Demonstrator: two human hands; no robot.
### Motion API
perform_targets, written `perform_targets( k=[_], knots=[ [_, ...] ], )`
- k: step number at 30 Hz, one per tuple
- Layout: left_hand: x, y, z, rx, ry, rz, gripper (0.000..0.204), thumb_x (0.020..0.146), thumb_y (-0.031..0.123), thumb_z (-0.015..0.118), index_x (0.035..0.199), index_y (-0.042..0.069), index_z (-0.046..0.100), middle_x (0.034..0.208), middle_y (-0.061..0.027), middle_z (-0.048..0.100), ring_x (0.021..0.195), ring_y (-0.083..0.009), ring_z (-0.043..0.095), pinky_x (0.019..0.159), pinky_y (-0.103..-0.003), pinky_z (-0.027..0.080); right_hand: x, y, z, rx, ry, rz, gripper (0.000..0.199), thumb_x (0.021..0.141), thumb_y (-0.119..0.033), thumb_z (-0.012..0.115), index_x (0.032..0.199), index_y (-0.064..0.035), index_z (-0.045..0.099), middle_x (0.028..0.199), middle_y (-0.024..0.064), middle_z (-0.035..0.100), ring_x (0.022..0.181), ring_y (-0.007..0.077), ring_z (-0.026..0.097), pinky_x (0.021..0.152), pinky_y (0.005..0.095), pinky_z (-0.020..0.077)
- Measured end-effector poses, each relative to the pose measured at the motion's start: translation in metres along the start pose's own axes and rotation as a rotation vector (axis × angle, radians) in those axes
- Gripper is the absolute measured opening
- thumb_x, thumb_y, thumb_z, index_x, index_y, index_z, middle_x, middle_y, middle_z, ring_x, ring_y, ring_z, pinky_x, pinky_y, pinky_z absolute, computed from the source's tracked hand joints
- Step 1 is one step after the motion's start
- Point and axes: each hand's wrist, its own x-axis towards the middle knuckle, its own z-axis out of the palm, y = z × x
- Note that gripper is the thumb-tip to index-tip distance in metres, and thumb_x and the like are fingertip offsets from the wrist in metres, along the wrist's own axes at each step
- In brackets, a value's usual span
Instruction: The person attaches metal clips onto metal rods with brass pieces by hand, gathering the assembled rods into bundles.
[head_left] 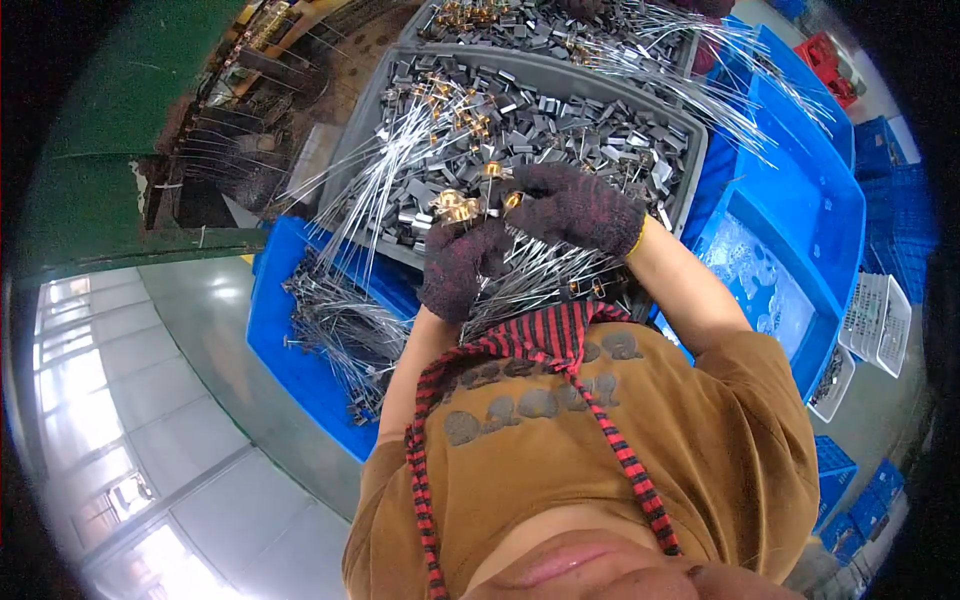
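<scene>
Together, near the middle of the frame, both gloved hands work a bundle of thin metal rods tipped with brass fittings (pixel 455 207). The left hand (pixel 458 268) is curled closed around the bundle's lower stretch, and the right hand (pixel 575 205) is bent over the top with fingers pinched onto a brass end. Below them sits a grey tray (pixel 690 130) heaped with small metal clips, and a blue crate (pixel 275 330) of more rods lies at lower left. Such rods look light, springy and slippery, so gripping near the brass heads seems steadiest.
</scene>
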Motion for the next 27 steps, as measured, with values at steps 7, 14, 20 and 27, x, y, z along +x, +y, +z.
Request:
perform_targets(
  k=[7,14,20,27],
  knots=[
    [-0.002,0.0,-0.003,0.04,0.002,0.029,0.021,0.09,0.015,0.071,0.105,0.001,0.073,0.082,-0.002,0.069,0.068,-0.01,0.061,0.058,-0.025,0.045,-0.008,0.011,-0.016,0.041,-0.047,0.021,0.03,0.091,-0.014,0.072,0.12,-0.0058,0.068,0.089,-0.0004,0.066,0.071,0.0063,0.056,0.061,0.0252,0.0481],
    [0.01,-0.009,-0.015,0.012,-0.007,-0.039,0.028,0.089,0.019,0.07,0.11,0.001,0.07,0.076,0.0031,0.062,0.063,-0.0067,0.052,0.056,-0.024,0.038,0.001,0.031,-0.022,-0.071,-0.078,-0.103,0.05,0.085,-0.011,0.078,0.133,-0.0061,0.065,0.114,0.0016,0.07,0.099,0.0096,0.06,0.087,0.0289,0.0512],
    [0.023,-0.046,-0.046,-0.173,-0.201,0.109,0.022,0.094,-0.001,0.058,0.114,0.003,0.066,0.094,0.0006,0.065,0.071,-0.0064,0.06,0.06,-0.021,0.045,0.022,0.045,-0.015,-0.044,-0.161,-0.314,0.052,0.078,-0.01,0.085,0.127,-0.0061,0.068,0.112,0.0018,0.071,0.104,0.0126,0.062,0.092,0.0322,0.0512],
    [0.024,-0.016,-0.023,0.796,-0.063,0.509,0.031,0.08,0.002,0.065,0.111,0.002,0.069,0.103,-0.0138,0.071,0.096,-0.0341,0.068,0.085,-0.041,0.053,0.042,0.037,-0.012,0.073,-0.291,-0.39,0.049,0.076,-0.014,0.087,0.122,-0.0043,0.071,0.111,0.004,0.073,0.1,0.0142,0.065,0.088,0.0332,0.0538]
  ],
)
